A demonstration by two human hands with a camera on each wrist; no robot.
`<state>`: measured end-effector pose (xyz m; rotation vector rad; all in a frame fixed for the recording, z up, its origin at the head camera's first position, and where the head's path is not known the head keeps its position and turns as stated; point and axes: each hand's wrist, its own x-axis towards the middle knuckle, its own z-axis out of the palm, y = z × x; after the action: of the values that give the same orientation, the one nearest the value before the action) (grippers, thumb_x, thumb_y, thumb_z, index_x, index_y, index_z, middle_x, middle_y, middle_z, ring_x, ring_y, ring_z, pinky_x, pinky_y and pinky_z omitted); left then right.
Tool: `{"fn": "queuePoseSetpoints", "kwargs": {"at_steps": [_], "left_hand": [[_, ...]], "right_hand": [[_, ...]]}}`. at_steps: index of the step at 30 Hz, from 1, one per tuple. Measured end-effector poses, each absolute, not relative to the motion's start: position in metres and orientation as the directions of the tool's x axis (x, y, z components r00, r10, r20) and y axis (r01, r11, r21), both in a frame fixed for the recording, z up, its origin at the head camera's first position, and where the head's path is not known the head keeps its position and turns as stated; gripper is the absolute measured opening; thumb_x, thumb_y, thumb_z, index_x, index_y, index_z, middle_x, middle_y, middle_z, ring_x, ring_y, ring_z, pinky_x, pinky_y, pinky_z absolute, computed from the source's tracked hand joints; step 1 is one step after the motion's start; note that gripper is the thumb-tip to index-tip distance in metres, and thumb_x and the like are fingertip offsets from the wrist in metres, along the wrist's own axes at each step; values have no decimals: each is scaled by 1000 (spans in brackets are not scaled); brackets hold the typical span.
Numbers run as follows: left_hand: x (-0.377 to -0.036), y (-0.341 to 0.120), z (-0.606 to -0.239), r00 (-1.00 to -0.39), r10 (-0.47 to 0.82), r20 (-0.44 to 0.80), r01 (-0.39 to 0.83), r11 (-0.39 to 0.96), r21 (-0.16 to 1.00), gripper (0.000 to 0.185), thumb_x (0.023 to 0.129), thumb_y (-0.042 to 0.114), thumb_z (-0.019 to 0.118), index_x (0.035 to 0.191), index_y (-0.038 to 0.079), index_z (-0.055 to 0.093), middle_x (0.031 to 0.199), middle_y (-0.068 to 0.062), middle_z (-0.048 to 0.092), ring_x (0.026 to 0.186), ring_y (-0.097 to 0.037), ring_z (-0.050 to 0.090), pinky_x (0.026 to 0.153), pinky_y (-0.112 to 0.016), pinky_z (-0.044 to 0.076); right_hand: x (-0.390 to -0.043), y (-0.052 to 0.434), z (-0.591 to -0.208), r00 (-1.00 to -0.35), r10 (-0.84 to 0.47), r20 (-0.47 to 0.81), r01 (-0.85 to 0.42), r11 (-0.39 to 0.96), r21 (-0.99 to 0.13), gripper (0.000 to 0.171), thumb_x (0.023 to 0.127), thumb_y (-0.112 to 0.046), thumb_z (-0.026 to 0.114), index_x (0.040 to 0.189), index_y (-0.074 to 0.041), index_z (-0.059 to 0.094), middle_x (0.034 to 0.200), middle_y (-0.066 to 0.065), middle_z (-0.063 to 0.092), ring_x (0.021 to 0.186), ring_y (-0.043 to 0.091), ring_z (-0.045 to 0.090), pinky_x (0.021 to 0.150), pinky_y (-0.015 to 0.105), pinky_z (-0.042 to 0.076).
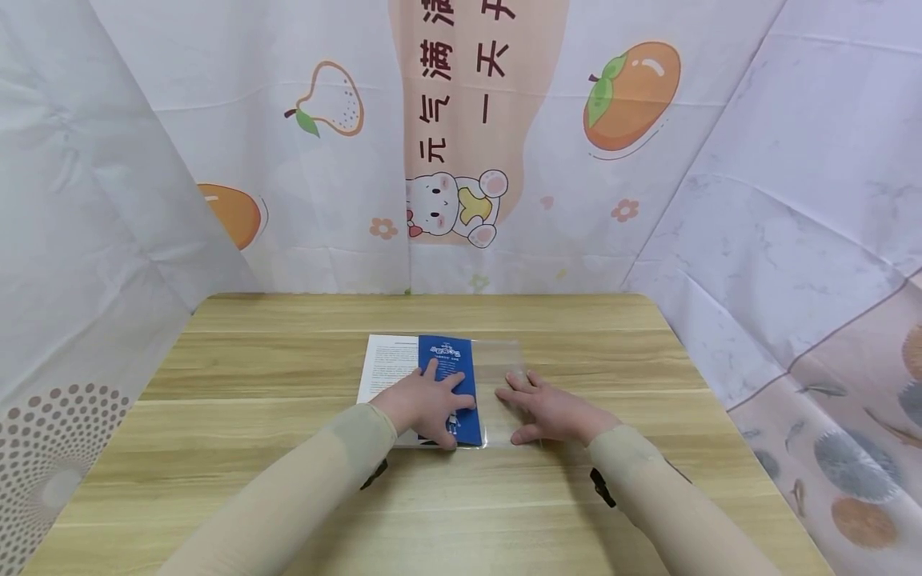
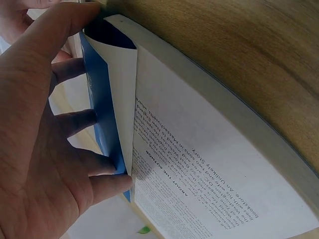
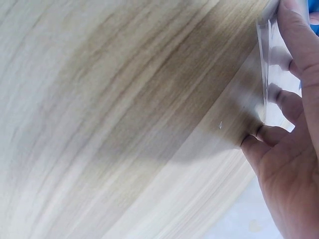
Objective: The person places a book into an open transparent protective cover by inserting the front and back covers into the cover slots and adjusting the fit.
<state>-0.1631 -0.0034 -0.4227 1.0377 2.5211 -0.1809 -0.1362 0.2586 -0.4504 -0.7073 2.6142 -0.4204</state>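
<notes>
Left hand [image 1: 425, 402] lies flat, fingers spread, pressing the blue cover flap [image 1: 450, 384] of the open book [image 1: 385, 364] mid-table [image 1: 288, 360]. Right hand [image 1: 551, 410], fingers extended, presses the clear plastic sheet [image 1: 504, 360] just beside it.

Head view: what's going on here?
A person works at a wooden table on an open book and a clear plastic cover sheet. The left hand presses flat on the book's blue cover flap, which is folded over a printed page. The right hand rests flat on the plastic beside it.
</notes>
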Motion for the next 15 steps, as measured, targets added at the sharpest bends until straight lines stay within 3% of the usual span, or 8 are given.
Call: {"fn": "queuePoseSetpoints", "kwargs": {"at_steps": [15], "left_hand": [[-160,0,-420,-664,620,-418,685,729,-6,73,86,65,68,152,46,44,168,-4,27,149,-56,20,115,-66,31]], "right_hand": [[-137,260,-454,-796,-532,-289,-422,830,-364,81,92,-45,74,158,-12,41,167,20,24,149,56,17,114,66,32]]}}
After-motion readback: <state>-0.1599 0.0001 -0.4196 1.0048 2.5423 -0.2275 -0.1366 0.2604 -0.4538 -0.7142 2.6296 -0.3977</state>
